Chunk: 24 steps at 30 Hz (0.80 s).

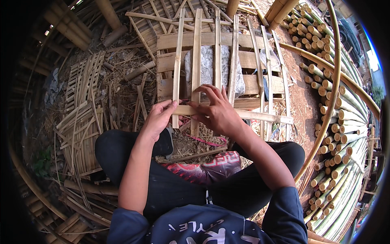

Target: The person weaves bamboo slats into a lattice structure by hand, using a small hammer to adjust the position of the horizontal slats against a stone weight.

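Note:
Several long bamboo slats (217,53) lie side by side, pointing away from me over a wooden pallet (174,40). A crosswise bamboo strip (264,116) runs across their near ends. My left hand (156,120) is closed on the crossing of the leftmost slat (178,61) and the strip's left end, thumb on top. Beside it, my right hand (219,110) bends over the strip at the second slat (196,53), its fingers pinched together. Whatever is between those fingertips is hidden. Pink string (207,141) trails on the ground below the strip.
A grey stone slab (207,69) rests on the pallet under the slats. Cut bamboo poles (341,138) are stacked at the right, with a bent pole (335,81) arching before them. Woven bamboo panels (83,85) and loose strips lie at the left. A patterned cushion (219,166) sits between my legs.

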### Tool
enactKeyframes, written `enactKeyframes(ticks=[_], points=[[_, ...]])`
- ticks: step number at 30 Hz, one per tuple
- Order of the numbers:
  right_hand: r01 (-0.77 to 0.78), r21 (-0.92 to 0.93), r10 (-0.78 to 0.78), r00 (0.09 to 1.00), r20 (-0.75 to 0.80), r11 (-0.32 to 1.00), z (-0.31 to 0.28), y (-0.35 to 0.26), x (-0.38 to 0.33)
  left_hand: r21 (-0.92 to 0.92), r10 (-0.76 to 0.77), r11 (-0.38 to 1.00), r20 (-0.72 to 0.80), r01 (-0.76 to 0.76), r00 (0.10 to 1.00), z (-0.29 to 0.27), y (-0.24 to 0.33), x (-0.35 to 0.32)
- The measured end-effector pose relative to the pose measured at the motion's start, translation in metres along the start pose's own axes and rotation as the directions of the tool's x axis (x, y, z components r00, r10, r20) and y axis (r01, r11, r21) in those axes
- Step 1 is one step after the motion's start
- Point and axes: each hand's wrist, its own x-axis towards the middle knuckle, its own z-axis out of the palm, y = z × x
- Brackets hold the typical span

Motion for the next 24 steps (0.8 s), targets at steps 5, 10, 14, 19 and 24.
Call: enactKeyframes(ticks=[5,10,14,19,24], points=[[0.0,-0.002,0.0,1.0,-0.005,1.0,-0.0022,-0.0023,0.0014,0.046,0.013,0.999,-0.029,-0.011,1.0,-0.0042,-0.0045,0.0029],[-0.009,0.003,0.009,1.0,0.005,1.0,-0.0026,-0.0019,0.0021,-0.005,0.013,1.0,-0.011,-0.013,1.0,-0.0002,0.0002,0.0011],[-0.012,-0.017,0.012,1.0,-0.002,1.0,-0.0019,-0.0015,0.0004,0.008,0.016,1.0,-0.023,-0.016,1.0,0.0032,0.003,-0.0008],[-0.005,-0.012,0.005,1.0,-0.005,1.0,-0.0027,-0.003,0.0005,0.027,0.042,0.999,-0.013,-0.042,0.999,0.0003,-0.0029,0.0013],[0.008,-0.014,-0.009,1.0,-0.012,1.0,-0.0015,-0.0024,0.0013,0.053,0.055,0.997,-0.019,-0.054,0.998,-0.0019,-0.0057,0.0039]])
